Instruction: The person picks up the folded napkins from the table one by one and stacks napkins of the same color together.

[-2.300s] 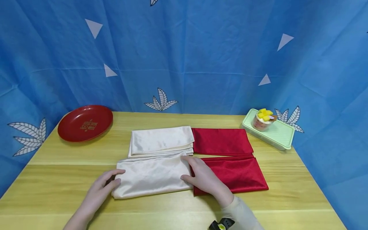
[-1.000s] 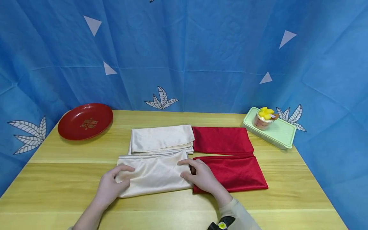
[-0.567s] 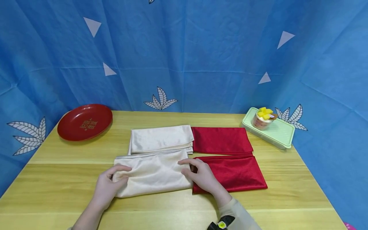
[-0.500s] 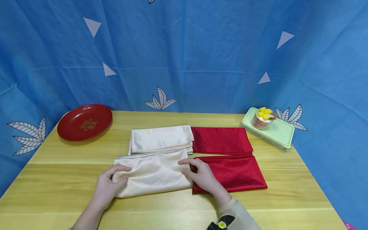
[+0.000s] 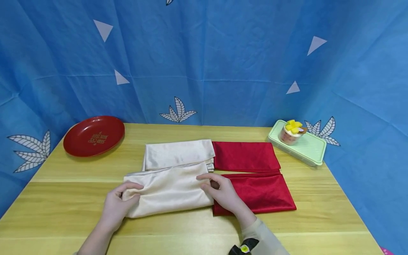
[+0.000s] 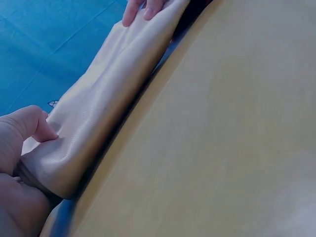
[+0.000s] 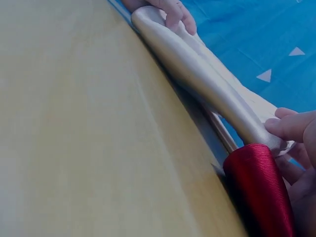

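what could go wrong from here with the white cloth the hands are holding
The left hand and right hand pinch the front white cloth only at its ends, so its middle might sag or its folds slip open.

Its right end is right beside the front red cloth, which could get dragged askew.

In the head view it overlaps the rear white cloth; if they touch, that might shift too.

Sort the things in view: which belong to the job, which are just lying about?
Job in hand:
front cream satin cloth, held by left fingers and right fingers
likely also, folded alongside: rear cream satin cloth, rear red satin cloth, front red satin cloth

Apparently just lying about:
gold-lettered red plate
mint-green lidded box
yellow-topped dessert cup on its lid
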Action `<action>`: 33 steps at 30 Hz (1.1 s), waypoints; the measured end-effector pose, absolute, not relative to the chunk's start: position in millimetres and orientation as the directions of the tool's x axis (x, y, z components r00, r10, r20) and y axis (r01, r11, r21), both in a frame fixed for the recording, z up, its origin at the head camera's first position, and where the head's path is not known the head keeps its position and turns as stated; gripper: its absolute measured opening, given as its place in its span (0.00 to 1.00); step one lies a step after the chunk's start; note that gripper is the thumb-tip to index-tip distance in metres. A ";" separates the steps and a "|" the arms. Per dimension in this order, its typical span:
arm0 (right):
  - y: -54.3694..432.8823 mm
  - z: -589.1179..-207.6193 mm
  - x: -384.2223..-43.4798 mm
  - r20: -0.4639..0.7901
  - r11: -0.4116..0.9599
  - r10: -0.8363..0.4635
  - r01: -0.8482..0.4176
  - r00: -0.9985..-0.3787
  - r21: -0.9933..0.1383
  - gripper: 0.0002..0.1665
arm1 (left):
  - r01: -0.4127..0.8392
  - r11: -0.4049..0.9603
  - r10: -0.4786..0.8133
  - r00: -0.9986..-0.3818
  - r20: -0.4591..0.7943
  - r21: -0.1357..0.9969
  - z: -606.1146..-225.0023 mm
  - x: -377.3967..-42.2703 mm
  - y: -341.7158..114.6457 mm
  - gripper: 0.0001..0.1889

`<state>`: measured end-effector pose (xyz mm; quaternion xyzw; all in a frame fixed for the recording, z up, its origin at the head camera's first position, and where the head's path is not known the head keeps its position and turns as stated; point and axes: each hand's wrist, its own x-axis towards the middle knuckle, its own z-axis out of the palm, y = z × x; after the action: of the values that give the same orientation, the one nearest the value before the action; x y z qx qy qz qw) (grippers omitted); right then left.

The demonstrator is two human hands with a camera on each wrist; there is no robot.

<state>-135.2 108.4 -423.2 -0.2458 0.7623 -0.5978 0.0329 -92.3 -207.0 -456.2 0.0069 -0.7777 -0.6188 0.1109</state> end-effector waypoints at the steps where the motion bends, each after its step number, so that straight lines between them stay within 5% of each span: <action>1: 107.6 -422.1 -136.5 0.252 0.164 -0.417 -0.345 -0.873 -0.924 0.13 | 0.129 0.230 -0.150 -0.975 0.166 0.965 -455.0 -93.1 -207.7 0.13; 13: 90.4 -391.0 -161.2 0.258 0.138 -0.457 -0.354 -0.851 -0.925 0.15 | 0.207 0.222 -0.204 -0.946 0.253 0.953 -427.0 -110.1 -220.3 0.15; 22: 81.3 -360.3 -184.8 0.196 0.188 -0.445 -0.305 -0.874 -0.934 0.17 | 0.138 0.309 -0.222 -0.952 0.213 0.941 -394.5 -132.1 -229.6 0.12; 33: 92.0 -392.7 -241.8 0.191 0.283 -0.306 -0.280 -0.933 -0.917 0.16 | 0.117 0.328 -0.159 -0.971 0.177 0.938 -400.0 -190.9 -210.4 0.13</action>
<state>-241.8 92.0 -392.7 -0.1829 0.8009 -0.5700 0.0111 -190.9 -210.4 -400.0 0.0131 -0.8060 -0.5797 0.1190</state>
